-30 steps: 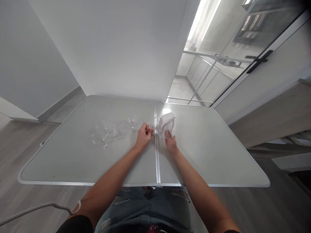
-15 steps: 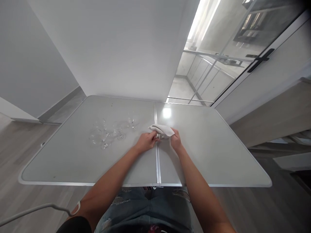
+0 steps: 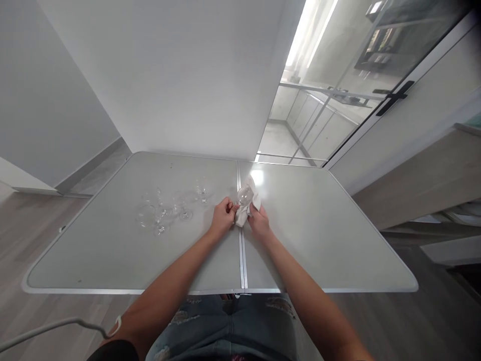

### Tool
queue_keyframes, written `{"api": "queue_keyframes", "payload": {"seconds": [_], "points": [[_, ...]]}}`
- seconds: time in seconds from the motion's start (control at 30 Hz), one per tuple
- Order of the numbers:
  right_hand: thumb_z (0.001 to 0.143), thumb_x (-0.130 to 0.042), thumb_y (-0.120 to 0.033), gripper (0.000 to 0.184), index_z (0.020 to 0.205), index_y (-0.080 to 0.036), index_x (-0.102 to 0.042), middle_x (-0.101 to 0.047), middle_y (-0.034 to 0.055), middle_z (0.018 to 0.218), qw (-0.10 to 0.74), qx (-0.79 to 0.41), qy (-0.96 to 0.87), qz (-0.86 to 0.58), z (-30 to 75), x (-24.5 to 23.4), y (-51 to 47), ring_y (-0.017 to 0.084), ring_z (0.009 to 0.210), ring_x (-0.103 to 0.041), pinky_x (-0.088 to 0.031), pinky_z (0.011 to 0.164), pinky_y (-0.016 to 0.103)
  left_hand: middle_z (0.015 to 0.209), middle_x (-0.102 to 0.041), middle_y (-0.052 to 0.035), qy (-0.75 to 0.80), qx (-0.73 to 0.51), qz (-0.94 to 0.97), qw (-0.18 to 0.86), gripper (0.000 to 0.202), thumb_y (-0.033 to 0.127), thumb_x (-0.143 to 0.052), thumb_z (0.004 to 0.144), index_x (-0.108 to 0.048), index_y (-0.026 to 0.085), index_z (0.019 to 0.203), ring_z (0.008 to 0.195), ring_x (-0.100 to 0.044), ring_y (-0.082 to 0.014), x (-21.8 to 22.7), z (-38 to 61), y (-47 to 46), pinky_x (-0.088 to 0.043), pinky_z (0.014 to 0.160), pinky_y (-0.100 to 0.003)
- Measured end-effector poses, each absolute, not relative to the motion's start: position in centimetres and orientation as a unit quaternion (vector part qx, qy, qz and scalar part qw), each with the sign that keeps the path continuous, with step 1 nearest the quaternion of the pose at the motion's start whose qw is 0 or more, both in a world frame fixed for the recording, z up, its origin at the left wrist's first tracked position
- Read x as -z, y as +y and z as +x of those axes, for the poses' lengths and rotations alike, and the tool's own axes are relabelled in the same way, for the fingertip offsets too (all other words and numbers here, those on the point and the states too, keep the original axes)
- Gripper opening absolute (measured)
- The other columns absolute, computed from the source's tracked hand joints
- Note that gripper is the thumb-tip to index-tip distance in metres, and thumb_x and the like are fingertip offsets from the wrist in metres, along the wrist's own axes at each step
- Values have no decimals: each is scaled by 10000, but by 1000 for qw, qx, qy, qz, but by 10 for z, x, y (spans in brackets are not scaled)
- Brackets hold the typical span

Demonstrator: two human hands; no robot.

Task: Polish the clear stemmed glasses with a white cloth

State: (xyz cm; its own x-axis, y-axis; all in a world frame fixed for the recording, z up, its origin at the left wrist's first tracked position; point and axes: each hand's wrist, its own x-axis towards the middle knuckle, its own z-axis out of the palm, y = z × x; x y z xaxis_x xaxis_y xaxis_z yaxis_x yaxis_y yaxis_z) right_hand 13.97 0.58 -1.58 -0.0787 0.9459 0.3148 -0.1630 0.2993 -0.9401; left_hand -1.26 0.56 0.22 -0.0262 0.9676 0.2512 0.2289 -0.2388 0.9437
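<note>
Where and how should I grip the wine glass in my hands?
Probably pinch the stem, from the left: the wine glass points this slim end at your left hand, while its round bowl rests against the cloth in your right hand.

Table [image 3: 319,240]: before the person, wall [image 3: 180,75] beyond its far edge, door [image 3: 330,91] beyond at right.
Glasses [image 3: 164,212]: on the table's left half, left of the left hand [image 3: 223,215].
Cloth [image 3: 241,216]: against the held glass [image 3: 244,196], between left hand and right hand [image 3: 259,220], above the centre seam [image 3: 243,260].

1 clear glass [image 3: 244,196], tilted sideways, partly wrapped in 1 crumpled white cloth [image 3: 241,217].
</note>
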Motion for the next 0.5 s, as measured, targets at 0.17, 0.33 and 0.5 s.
{"api": "queue_keyframes", "payload": {"seconds": [0.17,0.33,0.5], "points": [[1017,-509,-450,495,1478,-274,-469,-623,111,1363,546,-336,-655,-401,134,17,-1,269,1318,-551,-421,1161,511,552,-495,87,458,-518,558,459,267,452,-614,916,-500,213,957,467,-450,-98,0,-15,9,-332,496,-220],[1055,-387,-373,573,1620,-339,-296,-123,0,1734,478,-241,-757,-373,138,1,-5,265,1604,-119,-173,1306,477,604,-596,52,364,-529,514,569,560,511,-689,858,-545,156,1267,528,-554,-129,3,-13,13,-467,560,-249],[1056,-396,-392,481,1522,-330,-501,-193,-38,1719,495,-260,-759,-333,143,-6,-5,255,1606,-118,-121,1321,476,861,-733,-55,355,-547,507,564,416,433,-806,751,-700,139,1026,794,-660,-196,4,-12,14,-542,731,-309]]}}
